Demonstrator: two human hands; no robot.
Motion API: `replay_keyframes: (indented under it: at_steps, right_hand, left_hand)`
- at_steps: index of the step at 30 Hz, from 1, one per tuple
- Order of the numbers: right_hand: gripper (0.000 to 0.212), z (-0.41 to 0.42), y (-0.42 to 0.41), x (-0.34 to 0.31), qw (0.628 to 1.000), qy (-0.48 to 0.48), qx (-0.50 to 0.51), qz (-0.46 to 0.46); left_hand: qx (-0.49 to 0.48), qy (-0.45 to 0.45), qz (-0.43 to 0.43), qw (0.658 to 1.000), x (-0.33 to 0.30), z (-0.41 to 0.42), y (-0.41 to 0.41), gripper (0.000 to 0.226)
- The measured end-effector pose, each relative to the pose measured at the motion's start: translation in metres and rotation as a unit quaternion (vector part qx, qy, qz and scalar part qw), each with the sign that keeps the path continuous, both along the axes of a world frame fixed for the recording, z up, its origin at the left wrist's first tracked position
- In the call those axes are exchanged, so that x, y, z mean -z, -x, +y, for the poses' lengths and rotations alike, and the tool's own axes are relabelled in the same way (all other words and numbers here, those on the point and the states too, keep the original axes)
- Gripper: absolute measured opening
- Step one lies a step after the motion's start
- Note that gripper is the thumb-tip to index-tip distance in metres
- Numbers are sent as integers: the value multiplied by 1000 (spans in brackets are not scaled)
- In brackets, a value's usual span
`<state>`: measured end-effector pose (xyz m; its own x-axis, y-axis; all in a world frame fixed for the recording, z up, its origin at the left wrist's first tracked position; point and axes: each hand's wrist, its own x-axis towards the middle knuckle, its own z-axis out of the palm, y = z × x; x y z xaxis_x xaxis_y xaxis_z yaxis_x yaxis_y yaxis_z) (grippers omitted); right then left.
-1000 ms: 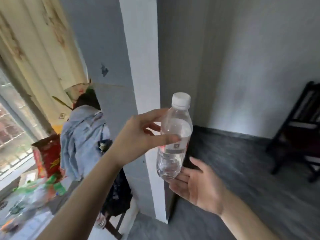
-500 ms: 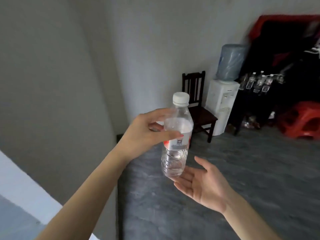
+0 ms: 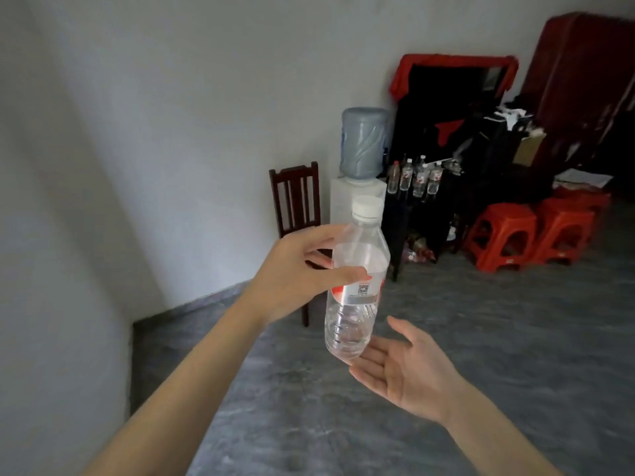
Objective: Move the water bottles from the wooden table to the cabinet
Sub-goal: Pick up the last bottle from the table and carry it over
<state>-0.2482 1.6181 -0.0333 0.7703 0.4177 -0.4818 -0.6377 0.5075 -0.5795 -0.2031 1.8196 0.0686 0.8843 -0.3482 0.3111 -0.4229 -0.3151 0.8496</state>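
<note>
A clear water bottle (image 3: pixel 354 290) with a white cap and a red-and-white label hangs upright in front of me. My left hand (image 3: pixel 295 273) grips it around its upper body, thumb across the front. My right hand (image 3: pixel 398 369) lies flat, palm up, just under and to the right of the bottle's base, fingers straight. Across the room several more water bottles (image 3: pixel 417 176) stand in a row on a black cabinet (image 3: pixel 426 214).
A water dispenser (image 3: pixel 357 187) with a blue jug stands left of the black cabinet, and a dark wooden chair (image 3: pixel 295 201) is against the wall. Red plastic stools (image 3: pixel 501 235) sit to the right, a dark red wardrobe (image 3: pixel 584 80) behind. Grey floor lies between.
My view has swung right, from a white pillar and hanging clothes to the room's far corner, and drawn nearer the cabinet. Both hands keep the same hold around the bottle.
</note>
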Motion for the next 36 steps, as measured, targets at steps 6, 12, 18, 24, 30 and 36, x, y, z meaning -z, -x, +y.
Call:
replay_keyframes:
  at_steps: [6, 12, 18, 24, 30, 36]
  right_hand:
    - [59, -45, -69, 10, 999, -17, 27, 18]
    - [55, -71, -159, 30, 997, -20, 61, 41]
    - [54, -97, -275, 35, 995, -4, 90, 53]
    - [49, -136, -378, 31, 988, -8, 137, 69]
    - [49, -174, -456, 40, 980, -10, 180, 78]
    - [48, -219, -527, 56, 977, -12, 192, 88]
  left_hand:
    - [15, -28, 21, 999, 9, -45, -86, 56]
    - [33, -57, 12, 998, 25, -80, -181, 62]
    - [47, -40, 15, 998, 31, -110, -301, 58]
    - [79, -43, 15, 996, 32, -156, -415, 60]
    - [112, -56, 4, 992, 32, -202, -499, 67]
    - [120, -68, 19, 990, 43, -246, -577, 64]
